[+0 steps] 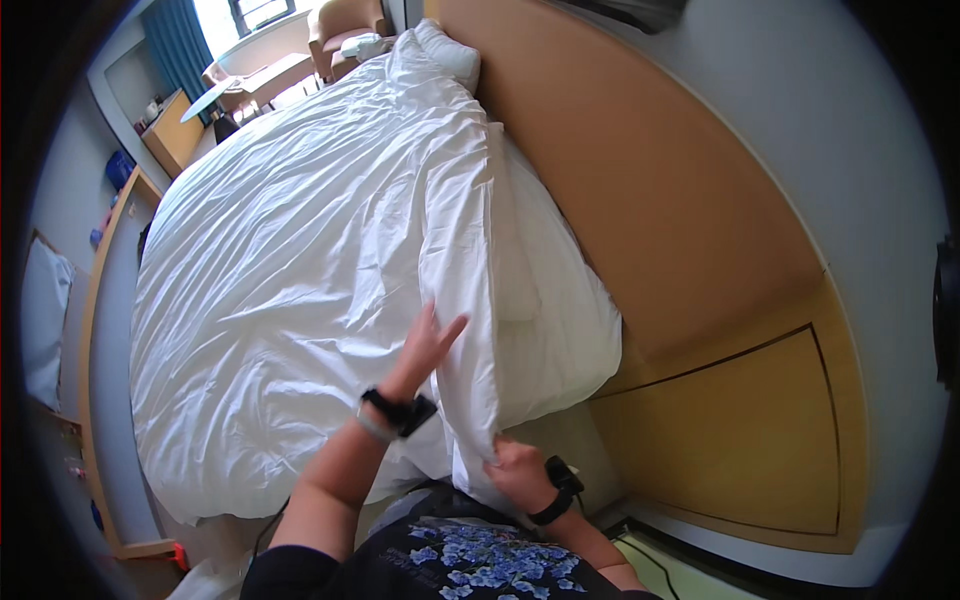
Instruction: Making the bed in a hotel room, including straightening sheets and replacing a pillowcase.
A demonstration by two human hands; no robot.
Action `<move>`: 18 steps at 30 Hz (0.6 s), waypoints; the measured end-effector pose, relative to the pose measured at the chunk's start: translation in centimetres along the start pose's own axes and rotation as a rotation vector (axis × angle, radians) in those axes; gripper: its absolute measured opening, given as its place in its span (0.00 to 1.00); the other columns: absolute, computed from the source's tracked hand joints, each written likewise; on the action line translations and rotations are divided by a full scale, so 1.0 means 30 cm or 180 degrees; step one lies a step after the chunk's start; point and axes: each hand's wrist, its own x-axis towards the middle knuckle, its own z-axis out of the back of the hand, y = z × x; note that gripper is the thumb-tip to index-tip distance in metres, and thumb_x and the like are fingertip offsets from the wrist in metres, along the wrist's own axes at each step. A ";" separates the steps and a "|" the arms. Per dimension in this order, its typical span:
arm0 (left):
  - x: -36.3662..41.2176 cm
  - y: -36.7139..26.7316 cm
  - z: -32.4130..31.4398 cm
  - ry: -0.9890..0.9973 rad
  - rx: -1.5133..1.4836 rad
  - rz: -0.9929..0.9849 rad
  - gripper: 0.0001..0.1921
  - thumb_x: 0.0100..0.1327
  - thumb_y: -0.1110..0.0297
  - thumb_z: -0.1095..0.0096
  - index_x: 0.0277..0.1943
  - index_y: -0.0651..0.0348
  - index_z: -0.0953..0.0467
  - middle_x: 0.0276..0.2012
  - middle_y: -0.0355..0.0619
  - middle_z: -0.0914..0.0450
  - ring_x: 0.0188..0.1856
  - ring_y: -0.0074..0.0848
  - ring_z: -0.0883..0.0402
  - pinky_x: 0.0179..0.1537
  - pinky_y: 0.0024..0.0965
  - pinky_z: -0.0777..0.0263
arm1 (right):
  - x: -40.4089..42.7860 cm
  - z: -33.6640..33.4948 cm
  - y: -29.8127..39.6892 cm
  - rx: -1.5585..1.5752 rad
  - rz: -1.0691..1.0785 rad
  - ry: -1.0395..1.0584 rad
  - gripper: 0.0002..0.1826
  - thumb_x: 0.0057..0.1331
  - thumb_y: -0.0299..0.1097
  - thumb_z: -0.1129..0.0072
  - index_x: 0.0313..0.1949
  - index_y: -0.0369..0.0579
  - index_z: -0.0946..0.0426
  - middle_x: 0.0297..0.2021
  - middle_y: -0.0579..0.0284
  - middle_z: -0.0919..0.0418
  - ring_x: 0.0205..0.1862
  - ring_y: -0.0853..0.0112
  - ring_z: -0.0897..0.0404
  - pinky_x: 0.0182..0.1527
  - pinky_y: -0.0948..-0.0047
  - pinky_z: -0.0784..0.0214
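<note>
A rumpled white duvet (300, 247) covers most of the bed, with a folded-back strip along its right side. My left hand (426, 346) is over the fold, thumb and forefinger spread, with nothing in it; whether it touches the cloth is hard to tell. My right hand (517, 469) grips the near corner of the folded duvet edge, close to my body. Right of the fold, the white bottom sheet (559, 330) shows, with a flat white pillow (517, 277) partly under the duvet. Another white pillow (450, 56) lies at the far end. Both wrists wear black devices on straps.
A brown padded headboard (637, 187) runs along the right, with a wooden panel (735, 442) nearer me. Armchairs (345, 30) and a table (277, 75) stand by the window. A wood-framed wall unit (94, 337) is at the left.
</note>
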 end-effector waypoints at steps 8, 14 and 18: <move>0.234 -0.106 -0.070 0.0125 0.2151 0.0685 0.36 0.52 0.58 0.43 0.55 0.76 0.49 0.43 0.67 0.31 0.46 0.49 0.30 0.47 0.39 0.35 | 0.086 -0.010 0.094 -0.0356 0.0618 0.0481 0.06 0.48 0.29 0.49 0.24 0.40 0.33 0.23 0.48 0.29 0.25 0.53 0.27 0.28 0.61 0.34; 0.398 -0.028 0.050 -0.0002 0.1554 0.0288 0.07 0.54 0.72 0.54 0.32 0.61 0.27 0.38 0.51 0.24 0.40 0.36 0.24 0.39 0.36 0.32 | 0.106 0.132 -0.075 0.0284 0.0646 0.0352 0.08 0.49 0.27 0.49 0.29 0.37 0.31 0.23 0.47 0.28 0.28 0.54 0.27 0.31 0.64 0.33; 0.487 -0.411 0.051 0.0048 0.5017 -0.1713 0.04 0.53 0.70 0.52 0.28 0.59 0.30 0.20 0.45 0.29 0.22 0.35 0.29 0.24 0.35 0.36 | 0.130 0.389 -0.242 0.0414 0.0563 -0.0469 0.14 0.52 0.26 0.47 0.40 0.36 0.28 0.33 0.52 0.23 0.33 0.73 0.25 0.38 0.76 0.34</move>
